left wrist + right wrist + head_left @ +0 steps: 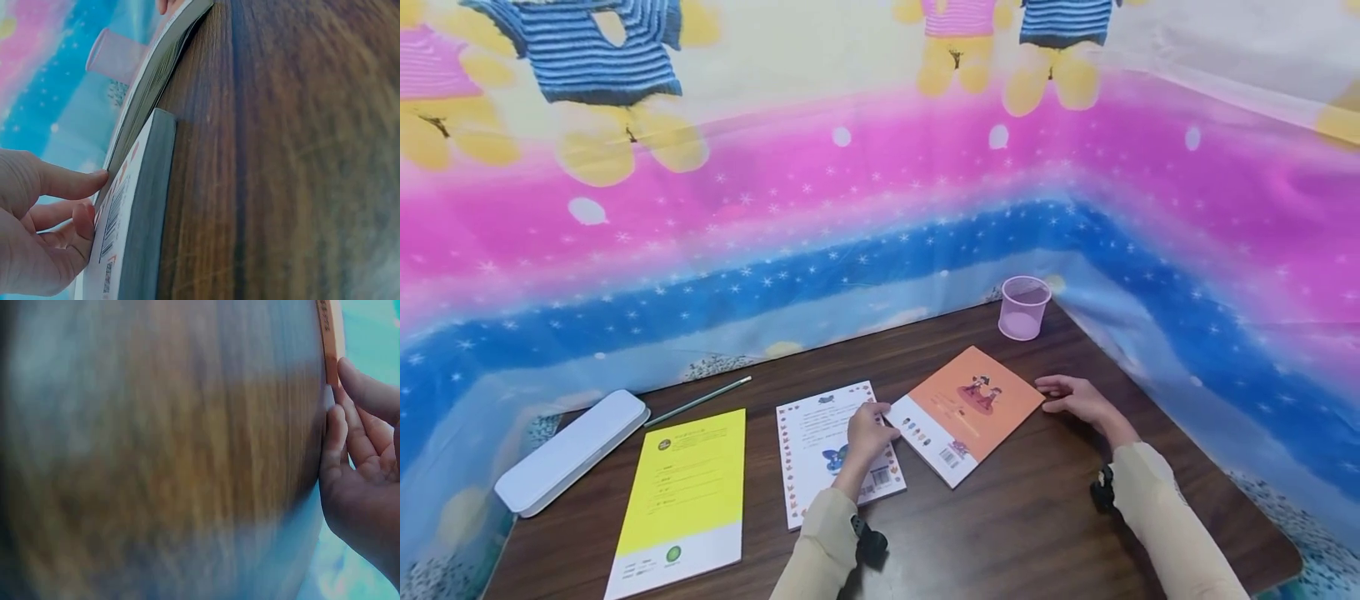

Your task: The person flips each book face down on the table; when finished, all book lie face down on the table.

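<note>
An orange-and-white book (973, 400) lies turned at an angle on the table, a small cartoon picture and a barcode on its cover. My left hand (868, 437) pinches its left corner, thumb tip against the edge in the left wrist view. At the opposite corner, my right hand (1084, 404) holds the book between thumb and fingers. Below the left hand is a white book (808, 442) with a leaf border, partly hidden by that hand and sleeve. Its barcode side and page edges (147, 206) show in the left wrist view.
A yellow book (692, 475) lies on the left of the dark wooden table (1000, 542). Near it are a white pencil case (576, 450) and a green pencil (700, 402). A pink cup (1023, 321) stands at the back right. Printed cloth (880, 192) hangs around the table.
</note>
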`<state>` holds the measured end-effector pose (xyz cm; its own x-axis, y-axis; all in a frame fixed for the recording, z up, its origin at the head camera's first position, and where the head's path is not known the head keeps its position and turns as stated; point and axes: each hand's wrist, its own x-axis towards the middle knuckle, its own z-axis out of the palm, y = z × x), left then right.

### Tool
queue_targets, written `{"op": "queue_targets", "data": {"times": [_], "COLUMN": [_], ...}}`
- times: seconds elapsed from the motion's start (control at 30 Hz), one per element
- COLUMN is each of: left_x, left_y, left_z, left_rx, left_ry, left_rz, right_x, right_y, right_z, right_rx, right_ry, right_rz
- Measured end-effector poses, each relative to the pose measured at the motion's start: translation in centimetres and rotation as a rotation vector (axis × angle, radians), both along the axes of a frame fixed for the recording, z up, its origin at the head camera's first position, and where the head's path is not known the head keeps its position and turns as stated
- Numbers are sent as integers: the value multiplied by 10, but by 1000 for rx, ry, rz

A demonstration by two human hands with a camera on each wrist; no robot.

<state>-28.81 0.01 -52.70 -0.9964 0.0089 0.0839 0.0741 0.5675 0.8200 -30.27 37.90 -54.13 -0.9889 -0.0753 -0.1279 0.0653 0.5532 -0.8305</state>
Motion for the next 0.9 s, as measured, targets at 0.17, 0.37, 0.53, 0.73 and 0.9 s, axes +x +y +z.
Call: {"op": "queue_targets", "data": {"times": [0.17,0.37,0.53,0.73,0.9], "left_x": [0,8,26,50,67], "left_y": [-3,0,2,9,23], "left_z": [-1,-1,1,2,-4], "left_rx": [-6,29,46,75,60], "left_ry": [9,-16,-57,-53,11], "left_rz": [-13,-48,-45,-54,-64], "right_x": [-8,-15,-22,-33,-40], "right_y": [-6,-3,-10,-19,-24], "right_z": [-2,-7,-10,-8,-4], "right_rx": [58,94,32,0,12], "right_ry": [6,39,33,34,43], "right_rz": [-16,-67,-129,-236,-236]}}
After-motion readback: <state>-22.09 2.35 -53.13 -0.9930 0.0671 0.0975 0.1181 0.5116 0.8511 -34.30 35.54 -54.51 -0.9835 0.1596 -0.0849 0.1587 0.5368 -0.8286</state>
